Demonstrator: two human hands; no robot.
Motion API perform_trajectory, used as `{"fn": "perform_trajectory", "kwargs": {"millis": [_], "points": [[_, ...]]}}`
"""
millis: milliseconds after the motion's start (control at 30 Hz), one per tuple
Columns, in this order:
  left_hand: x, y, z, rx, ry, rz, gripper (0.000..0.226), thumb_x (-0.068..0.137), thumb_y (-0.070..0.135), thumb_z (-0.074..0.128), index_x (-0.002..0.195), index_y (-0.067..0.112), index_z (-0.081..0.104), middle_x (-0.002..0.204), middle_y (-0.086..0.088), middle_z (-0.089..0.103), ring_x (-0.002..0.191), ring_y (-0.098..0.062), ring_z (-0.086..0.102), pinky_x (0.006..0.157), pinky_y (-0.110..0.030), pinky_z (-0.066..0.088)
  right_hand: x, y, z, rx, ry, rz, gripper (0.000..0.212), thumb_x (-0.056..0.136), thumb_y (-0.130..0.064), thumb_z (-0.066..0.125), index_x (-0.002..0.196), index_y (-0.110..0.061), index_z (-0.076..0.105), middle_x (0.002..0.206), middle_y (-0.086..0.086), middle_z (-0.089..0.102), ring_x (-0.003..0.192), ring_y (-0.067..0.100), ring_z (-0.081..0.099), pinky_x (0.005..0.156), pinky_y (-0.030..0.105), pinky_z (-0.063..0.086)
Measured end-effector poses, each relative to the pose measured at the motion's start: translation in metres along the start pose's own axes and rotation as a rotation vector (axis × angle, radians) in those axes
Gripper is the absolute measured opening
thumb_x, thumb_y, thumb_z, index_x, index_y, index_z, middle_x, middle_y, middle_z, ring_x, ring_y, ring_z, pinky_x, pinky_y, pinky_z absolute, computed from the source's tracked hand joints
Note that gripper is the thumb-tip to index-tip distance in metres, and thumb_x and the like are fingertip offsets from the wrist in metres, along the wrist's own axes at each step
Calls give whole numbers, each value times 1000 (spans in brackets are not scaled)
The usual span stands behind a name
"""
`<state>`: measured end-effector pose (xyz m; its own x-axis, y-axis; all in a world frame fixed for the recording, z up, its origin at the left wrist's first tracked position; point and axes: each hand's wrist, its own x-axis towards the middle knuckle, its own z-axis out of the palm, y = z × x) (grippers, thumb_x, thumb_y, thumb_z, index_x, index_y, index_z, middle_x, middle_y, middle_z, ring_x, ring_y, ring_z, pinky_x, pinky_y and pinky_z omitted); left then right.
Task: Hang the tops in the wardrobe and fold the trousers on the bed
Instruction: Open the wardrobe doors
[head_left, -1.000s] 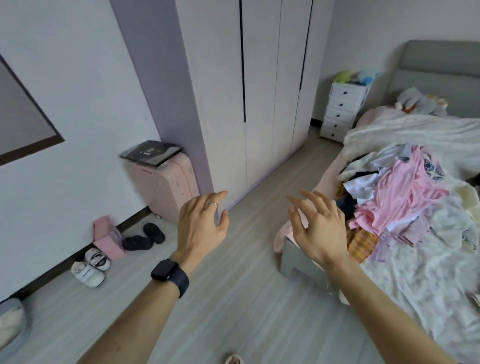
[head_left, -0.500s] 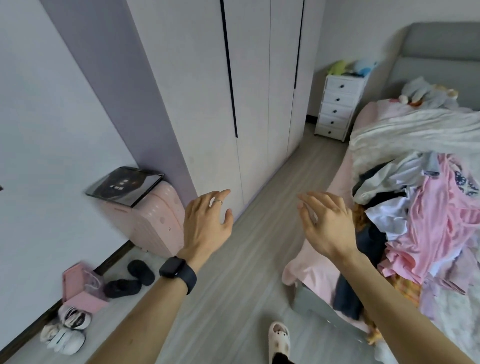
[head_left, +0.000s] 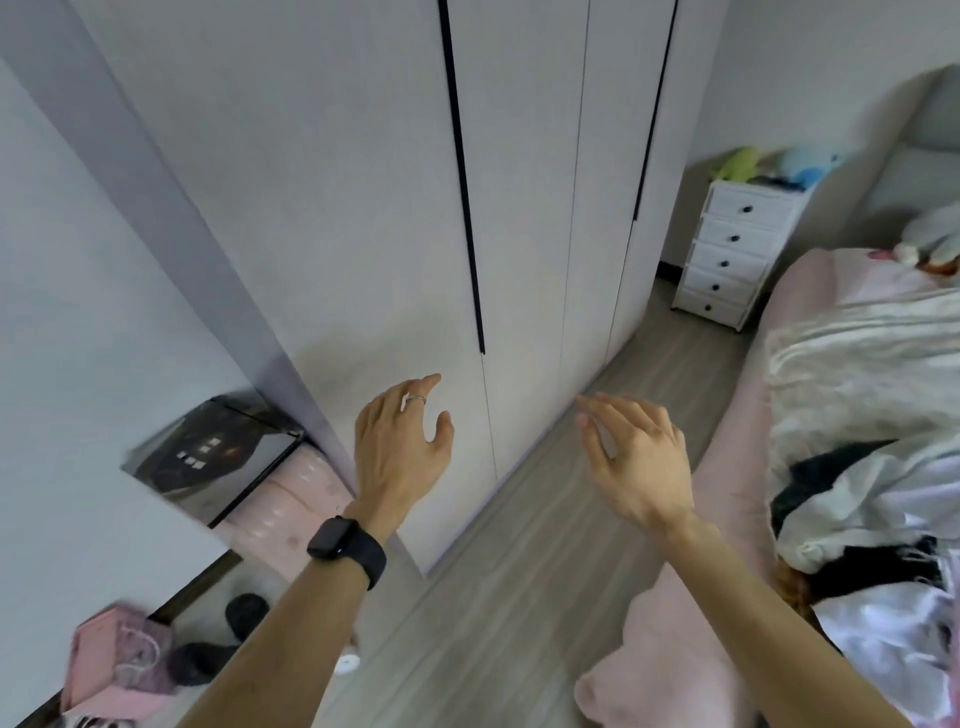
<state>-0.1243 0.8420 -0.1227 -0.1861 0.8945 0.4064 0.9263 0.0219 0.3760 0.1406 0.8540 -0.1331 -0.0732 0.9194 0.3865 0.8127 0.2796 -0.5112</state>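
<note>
A white wardrobe (head_left: 363, 208) with shut doors and thin black handle strips fills the upper middle. My left hand (head_left: 402, 449), with a ring and a black watch on the wrist, is held out empty just in front of the nearest door, fingers apart. My right hand (head_left: 636, 460) hovers empty over the floor between wardrobe and bed, fingers spread. On the right, a heap of clothes (head_left: 872, 519) in white, black and pale colours lies on the bed (head_left: 727, 545), which has a pink sheet.
A pink suitcase (head_left: 291, 514) with a dark flat object (head_left: 218, 457) on top stands left of the wardrobe. Dark slippers (head_left: 244, 613) and a pink bag (head_left: 114, 660) lie on the floor at lower left. A white drawer unit (head_left: 732, 254) stands far right by the bed.
The view has moved closer to the wardrobe and turned left, so less of the clothes heap shows. Both hands stay raised and empty, now nearer the wardrobe door.
</note>
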Motion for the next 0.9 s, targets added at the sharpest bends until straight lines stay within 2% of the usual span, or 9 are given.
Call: {"fn": "perform_trajectory", "kwargs": {"millis": [200,300,433,567,667,800,900], "points": [[99,0,43,-31,56,15,48,95,32,59,142,27,53,134,3,60,127,-21,51,111,-38,35,106,16,43,2,-16,-21,45,98,-53,39,130,-35,66,136,-8,63,132,24,48,102,49,44],[161,-5,70,38,174,73,45,94,37,52,136,25,58,137,0,57,136,-24,41,114,-50,34,174,22,74,19,12,-44,45,99,-53,39,130,-34,66,135,-7,63,133,24,48,103,49,44],[248,-9,92,209,331,137,42,89,32,58,129,21,64,153,-11,42,151,-32,24,121,-60,9,270,19,111,54,17,-94,46,100,-53,39,132,-33,65,137,-5,63,133,24,48,103,48,44],[304,3,110,310,369,142,51,87,32,62,137,25,57,165,-10,23,156,-27,7,117,-68,1,350,14,136,66,26,-164,46,101,-50,40,137,-31,60,144,-2,56,136,24,42,106,47,41],[334,10,126,354,475,161,58,87,33,63,143,21,54,165,-10,24,155,-27,12,112,-75,1,400,12,145,101,72,-230,47,103,-48,39,144,-29,53,153,1,47,137,27,40,105,48,43],[369,11,150,395,657,89,61,86,36,65,143,15,55,162,-9,32,153,-26,22,108,-75,-5,459,8,158,152,183,-431,50,104,-39,44,153,-25,42,164,8,28,145,33,31,116,44,32],[385,10,172,421,758,62,57,86,36,70,137,16,55,160,-9,35,153,-25,21,107,-78,4,497,5,171,178,267,-590,53,103,-32,52,153,-20,42,164,18,22,150,37,25,119,52,27]]}}
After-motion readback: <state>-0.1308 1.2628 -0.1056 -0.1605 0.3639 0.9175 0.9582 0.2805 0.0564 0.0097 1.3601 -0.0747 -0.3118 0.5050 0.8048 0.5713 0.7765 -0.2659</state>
